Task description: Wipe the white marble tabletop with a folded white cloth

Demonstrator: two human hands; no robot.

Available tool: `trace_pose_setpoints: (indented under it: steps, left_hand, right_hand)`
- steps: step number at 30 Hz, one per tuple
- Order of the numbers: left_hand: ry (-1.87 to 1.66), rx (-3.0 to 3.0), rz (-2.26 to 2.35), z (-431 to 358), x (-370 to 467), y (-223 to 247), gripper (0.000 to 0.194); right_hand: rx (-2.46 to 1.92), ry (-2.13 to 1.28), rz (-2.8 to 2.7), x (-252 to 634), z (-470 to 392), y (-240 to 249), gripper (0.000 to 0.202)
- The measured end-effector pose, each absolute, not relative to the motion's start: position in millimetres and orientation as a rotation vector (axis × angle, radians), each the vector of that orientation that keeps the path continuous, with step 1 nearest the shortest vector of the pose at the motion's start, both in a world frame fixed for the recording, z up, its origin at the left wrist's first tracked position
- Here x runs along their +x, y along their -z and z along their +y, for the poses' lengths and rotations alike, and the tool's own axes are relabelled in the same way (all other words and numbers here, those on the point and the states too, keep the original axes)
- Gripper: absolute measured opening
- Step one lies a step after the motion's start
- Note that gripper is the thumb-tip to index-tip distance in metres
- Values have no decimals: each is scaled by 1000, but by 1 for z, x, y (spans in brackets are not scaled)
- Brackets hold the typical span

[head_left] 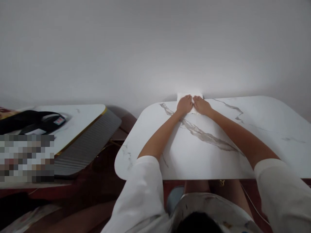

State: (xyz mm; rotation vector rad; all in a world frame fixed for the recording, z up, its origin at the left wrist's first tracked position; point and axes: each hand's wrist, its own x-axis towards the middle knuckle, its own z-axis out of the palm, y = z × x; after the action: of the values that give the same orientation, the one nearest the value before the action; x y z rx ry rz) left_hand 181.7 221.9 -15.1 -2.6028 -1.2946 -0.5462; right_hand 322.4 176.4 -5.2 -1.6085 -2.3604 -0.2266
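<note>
A white square cloth or paper towel (180, 96), I cannot tell which, lies at the far edge of the white marble-patterned table (209, 161), close to the wall. My left hand (185, 104) rests on its left part, fingers stretched forward and lying flat. Beside it, my right hand (201, 105) lies flat on the right part, with the fingertips of both hands nearly meeting. Both arms reach straight across the tabletop. The hands cover much of the cloth.
A plain grey wall (155, 48) rises behind the table. To the left, past a gap, stands a second marble-patterned table (80, 116) with a gold-trimmed edge, bearing a black strap-like item (48, 121). A blurred patch hides part of that table.
</note>
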Motion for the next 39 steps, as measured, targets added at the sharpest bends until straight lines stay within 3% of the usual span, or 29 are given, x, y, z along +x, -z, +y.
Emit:
trace_pose_setpoints:
  steps: [6, 18, 24, 31, 39]
  left_hand:
    - [474, -2716, -1212, 169, 202, 8, 52]
    - [283, -2722, -1368, -10, 139, -4, 55]
    - [276, -2704, -1484, -72, 148, -8, 56]
    - [296, -2854, -1487, -75, 205, -14, 58]
    - [380, -2842, -1547, -2, 248, -17, 57]
  right_hand:
    - [-1715, 252, -2310, 343, 119, 6, 52]
    - [-1620, 208, -2400, 285, -46, -6, 53]
    - [-1501, 176, -2416, 297, -95, -3, 52]
    - [-1547, 194, -2375, 359, -100, 5, 51]
    - [-1674, 164, -2416, 393, -20, -1, 53]
